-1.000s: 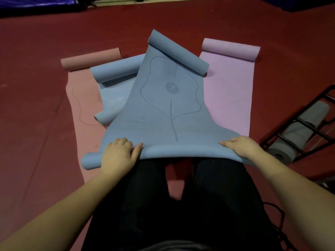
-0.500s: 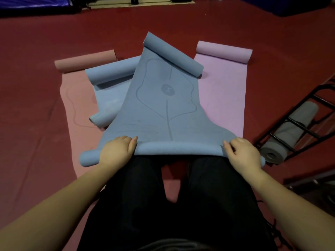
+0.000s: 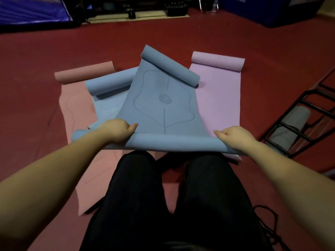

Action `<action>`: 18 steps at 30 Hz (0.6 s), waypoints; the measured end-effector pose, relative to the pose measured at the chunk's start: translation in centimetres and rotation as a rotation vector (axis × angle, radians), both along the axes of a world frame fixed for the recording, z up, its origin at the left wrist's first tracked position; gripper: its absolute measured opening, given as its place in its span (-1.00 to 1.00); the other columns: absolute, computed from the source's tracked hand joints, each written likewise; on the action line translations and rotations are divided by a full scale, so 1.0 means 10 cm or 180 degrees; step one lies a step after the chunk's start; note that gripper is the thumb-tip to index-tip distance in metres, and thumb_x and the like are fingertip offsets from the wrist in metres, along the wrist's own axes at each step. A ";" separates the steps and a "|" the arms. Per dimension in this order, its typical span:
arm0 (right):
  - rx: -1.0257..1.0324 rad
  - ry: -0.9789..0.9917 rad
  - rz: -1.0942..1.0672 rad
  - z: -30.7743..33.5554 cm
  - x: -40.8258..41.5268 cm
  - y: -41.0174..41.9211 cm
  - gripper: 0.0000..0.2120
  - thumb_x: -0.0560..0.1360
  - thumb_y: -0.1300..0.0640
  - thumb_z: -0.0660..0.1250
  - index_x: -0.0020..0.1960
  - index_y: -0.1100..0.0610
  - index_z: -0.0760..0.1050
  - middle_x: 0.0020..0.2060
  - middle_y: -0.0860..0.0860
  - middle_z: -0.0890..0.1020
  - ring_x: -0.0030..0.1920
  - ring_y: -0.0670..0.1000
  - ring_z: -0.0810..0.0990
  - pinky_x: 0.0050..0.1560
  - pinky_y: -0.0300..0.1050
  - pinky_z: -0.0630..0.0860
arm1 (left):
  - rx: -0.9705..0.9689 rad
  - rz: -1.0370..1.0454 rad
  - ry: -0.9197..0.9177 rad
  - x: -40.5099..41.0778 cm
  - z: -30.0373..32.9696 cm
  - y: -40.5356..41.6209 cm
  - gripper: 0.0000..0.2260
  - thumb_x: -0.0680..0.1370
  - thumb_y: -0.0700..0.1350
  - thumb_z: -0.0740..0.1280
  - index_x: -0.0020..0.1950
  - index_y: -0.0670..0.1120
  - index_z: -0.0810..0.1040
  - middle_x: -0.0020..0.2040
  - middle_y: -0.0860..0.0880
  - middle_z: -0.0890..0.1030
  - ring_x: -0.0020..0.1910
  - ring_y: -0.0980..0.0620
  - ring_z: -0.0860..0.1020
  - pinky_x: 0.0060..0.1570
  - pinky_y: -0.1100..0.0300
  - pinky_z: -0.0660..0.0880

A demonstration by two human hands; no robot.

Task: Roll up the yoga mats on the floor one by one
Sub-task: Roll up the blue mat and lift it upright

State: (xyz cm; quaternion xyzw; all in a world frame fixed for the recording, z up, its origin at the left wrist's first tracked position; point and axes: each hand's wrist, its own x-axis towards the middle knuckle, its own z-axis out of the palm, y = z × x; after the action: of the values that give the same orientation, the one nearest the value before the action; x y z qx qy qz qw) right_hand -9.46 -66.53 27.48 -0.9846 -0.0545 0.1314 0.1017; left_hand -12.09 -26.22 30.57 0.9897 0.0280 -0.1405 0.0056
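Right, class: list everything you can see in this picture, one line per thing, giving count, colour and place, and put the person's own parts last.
Top yoga mat: one, blue with a line pattern, centre, lying over the others, rolled at both ends.
Second blue mat: one, lighter blue, under the top mat, to its left.
Pink mat: one, salmon pink, far left, far end rolled.
Lilac mat: one, pale purple, right of centre, far end rolled.
Rack: one, black metal, right edge.
Grey rolled mat: one, grey, inside the rack.
Floor: dark red, all around.
Legs: two, in black trousers, bottom centre.
Left hand: one, gripping the near roll.
Right hand: one, gripping the near roll.
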 end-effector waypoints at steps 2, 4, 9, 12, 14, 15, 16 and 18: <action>-0.0016 0.0490 0.0002 0.04 0.06 0.00 -0.52 0.62 -0.24 0.09 -0.12 0.08 0.59 -0.10 0.11 0.58 -0.06 0.11 0.49 -0.10 -0.13 0.34 | 0.0012 0.0071 0.0319 0.00 -0.01 0.00 -0.43 0.67 0.20 -0.03 0.15 -0.20 0.60 0.23 -0.22 0.57 0.11 -0.19 0.51 0.12 0.07 0.37; -0.0163 0.0899 -0.0017 0.00 0.06 0.03 -0.46 0.61 -0.25 0.10 0.14 0.18 0.60 0.14 0.17 0.59 0.08 0.14 0.53 0.00 -0.14 0.36 | -0.0014 0.0176 0.0661 -0.05 -0.11 -0.03 -0.44 0.68 0.19 -0.01 0.30 -0.22 0.53 0.35 -0.21 0.50 0.30 -0.18 0.46 0.24 0.08 0.33; -0.0252 0.1296 -0.0029 -0.15 0.04 0.08 -0.40 0.60 -0.25 0.12 0.33 0.22 0.50 0.35 0.17 0.50 0.24 0.13 0.50 0.13 -0.14 0.35 | -0.0273 0.0370 0.1266 -0.14 -0.31 0.02 -0.46 0.67 0.19 0.03 0.45 -0.15 0.41 0.48 -0.13 0.39 0.44 -0.12 0.34 0.41 0.04 0.23; -0.0239 0.1353 0.0001 -0.13 0.08 0.11 -0.42 0.60 -0.25 0.13 0.32 0.20 0.52 0.32 0.15 0.52 0.14 0.10 0.49 0.09 -0.14 0.33 | -0.0256 0.0334 0.1424 -0.09 -0.30 0.02 -0.48 0.67 0.16 0.03 0.46 -0.15 0.40 0.48 -0.13 0.39 0.44 -0.12 0.34 0.41 0.03 0.22; -0.0234 0.1346 0.0014 -0.14 0.09 0.11 -0.42 0.60 -0.25 0.13 0.29 0.21 0.53 0.30 0.16 0.54 0.06 0.08 0.47 0.09 -0.14 0.35 | -0.0225 0.0293 0.1432 -0.07 -0.30 0.02 -0.50 0.68 0.14 0.03 0.44 -0.15 0.42 0.46 -0.13 0.40 0.42 -0.12 0.36 0.39 0.04 0.24; -0.0226 0.1338 0.0009 -0.15 0.09 0.11 -0.42 0.60 -0.26 0.13 0.28 0.21 0.54 0.29 0.16 0.54 0.05 0.08 0.46 0.10 -0.13 0.36 | -0.0231 0.0287 0.1419 -0.06 -0.31 0.03 -0.50 0.67 0.15 0.03 0.43 -0.15 0.43 0.45 -0.13 0.42 0.40 -0.11 0.37 0.38 0.04 0.25; -0.0217 0.1322 0.0005 -0.17 0.09 0.09 -0.41 0.60 -0.26 0.12 0.27 0.21 0.55 0.28 0.16 0.55 0.05 0.08 0.47 0.11 -0.12 0.38 | -0.0256 0.0290 0.1383 -0.06 -0.33 0.04 -0.50 0.67 0.15 0.04 0.42 -0.15 0.45 0.44 -0.13 0.43 0.39 -0.11 0.39 0.37 0.05 0.25; -0.0206 0.1276 -0.0012 -0.20 0.07 0.07 -0.40 0.60 -0.28 0.11 0.24 0.21 0.56 0.26 0.17 0.56 0.06 0.09 0.49 0.14 -0.11 0.39 | -0.0359 0.0297 0.1247 -0.09 -0.40 0.06 -0.51 0.68 0.17 0.04 0.39 -0.12 0.48 0.42 -0.11 0.46 0.37 -0.10 0.41 0.35 0.06 0.27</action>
State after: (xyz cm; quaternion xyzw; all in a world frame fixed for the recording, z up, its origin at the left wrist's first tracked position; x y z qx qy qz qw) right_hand -8.72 -65.83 25.45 -0.9416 -0.0270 0.3263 0.0791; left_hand -12.98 -25.60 26.57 0.9392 0.0665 -0.3312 0.0619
